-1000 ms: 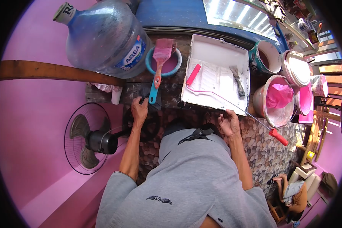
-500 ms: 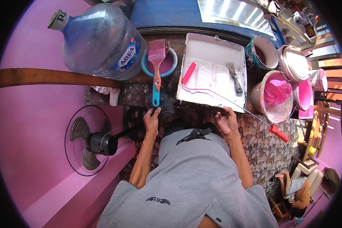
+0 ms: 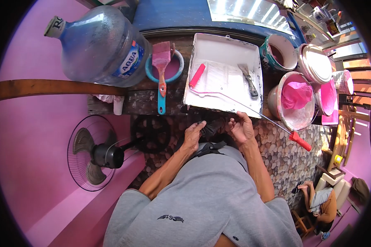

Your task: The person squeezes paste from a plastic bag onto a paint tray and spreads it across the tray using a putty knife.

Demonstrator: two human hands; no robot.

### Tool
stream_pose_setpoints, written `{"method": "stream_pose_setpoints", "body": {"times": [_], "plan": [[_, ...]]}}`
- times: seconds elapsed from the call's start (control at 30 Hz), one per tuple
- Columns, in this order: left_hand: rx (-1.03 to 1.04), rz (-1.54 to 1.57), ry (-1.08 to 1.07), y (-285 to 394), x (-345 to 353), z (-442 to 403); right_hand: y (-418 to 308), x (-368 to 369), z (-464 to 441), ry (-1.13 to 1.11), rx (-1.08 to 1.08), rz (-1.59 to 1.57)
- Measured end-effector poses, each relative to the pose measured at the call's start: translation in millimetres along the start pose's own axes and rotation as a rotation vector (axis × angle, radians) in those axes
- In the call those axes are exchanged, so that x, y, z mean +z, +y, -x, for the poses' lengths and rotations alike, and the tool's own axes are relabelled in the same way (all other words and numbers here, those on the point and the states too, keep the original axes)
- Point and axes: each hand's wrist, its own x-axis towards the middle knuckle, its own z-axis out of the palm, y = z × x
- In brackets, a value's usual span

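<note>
My left hand (image 3: 193, 136) is below the table's front edge, its fingers closed on a crumpled, dark black piece (image 3: 208, 129) that looks like thin cloth or plastic. To its right, my right hand (image 3: 242, 129) is just below the paint tray (image 3: 224, 41), with loosely bent fingers apart and nothing seen in them. On the white-smeared tray lie a paint roller (image 3: 198, 75) with a pink sleeve and red handle, and a scraper (image 3: 248, 80). A pink-stained paintbrush (image 3: 161, 76) with a blue handle rests across a blue-rimmed bowl (image 3: 180, 71) of pink paint.
A large water bottle (image 3: 99, 45) stands at the left above a fan (image 3: 95, 152). On the right are a bucket (image 3: 301, 119) holding pink material, a green paint can (image 3: 290, 57) and a lidded pail (image 3: 316, 61). Another person (image 3: 323, 201) sits at the lower right.
My left hand has moved right, away from the paintbrush handle and towards my right hand, and the black piece has moved with it. My right hand has shifted slightly left.
</note>
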Motion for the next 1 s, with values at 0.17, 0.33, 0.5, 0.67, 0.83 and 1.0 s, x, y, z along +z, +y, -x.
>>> {"method": "stream_pose_setpoints", "body": {"times": [0.17, 0.33, 0.5, 0.67, 0.83, 1.0], "plan": [[-0.112, 0.249, -0.084, -10, 36, -16, -7, 6, 5, 0.016, 0.038, -0.014], [-0.103, 0.446, -0.228, -24, 50, -61, -13, 14, 10, -0.023, 0.041, 0.022], [-0.112, 0.498, -0.308, -38, 50, -90, -11, 12, 10, -0.030, 0.037, 0.036], [-0.112, 0.569, -0.338, -31, 47, -73, -1, -10, -3, -0.031, 0.094, 0.025], [-0.255, 0.067, -0.164, -21, 17, -48, 11, -25, -12, 0.024, 0.131, 0.024], [-0.302, -0.220, -0.174, 35, 6, -1, -10, 6, 21, 0.064, 0.163, 0.525]]}}
